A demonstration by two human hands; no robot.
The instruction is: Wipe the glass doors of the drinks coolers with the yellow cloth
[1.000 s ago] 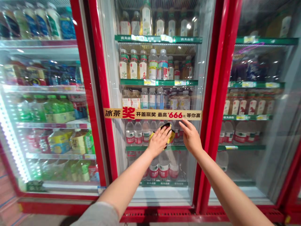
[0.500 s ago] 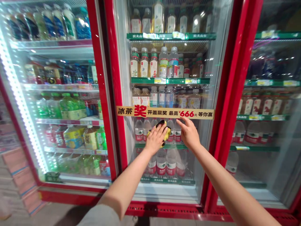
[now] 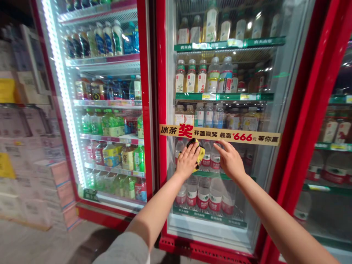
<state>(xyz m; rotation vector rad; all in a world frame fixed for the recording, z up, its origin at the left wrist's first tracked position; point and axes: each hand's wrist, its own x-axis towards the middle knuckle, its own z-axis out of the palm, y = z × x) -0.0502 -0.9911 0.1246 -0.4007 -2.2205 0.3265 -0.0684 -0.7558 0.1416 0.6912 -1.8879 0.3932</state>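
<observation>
My left hand (image 3: 188,159) lies flat with its fingers spread over a yellow and black cloth (image 3: 201,155), pressing it on the glass door of the middle drinks fridge. Just to the right, my right hand (image 3: 230,159) has its fingers partly extended, its fingertips at the lower edge of a beige banner (image 3: 220,135) that runs across the door. Nothing shows in the right hand. Behind the glass, bottles with red and white labels (image 3: 203,194) stand on the lower shelves.
A lit fridge with green bottles (image 3: 110,123) is on the left, beyond a red frame (image 3: 162,88). Another fridge (image 3: 330,161) stands at the right. Stacked boxes (image 3: 41,176) are at the far left, beside grey floor.
The view has turned left, so the fridges sit further right and more boxes show. Against the banner, the left hand with the cloth has moved slightly left.
</observation>
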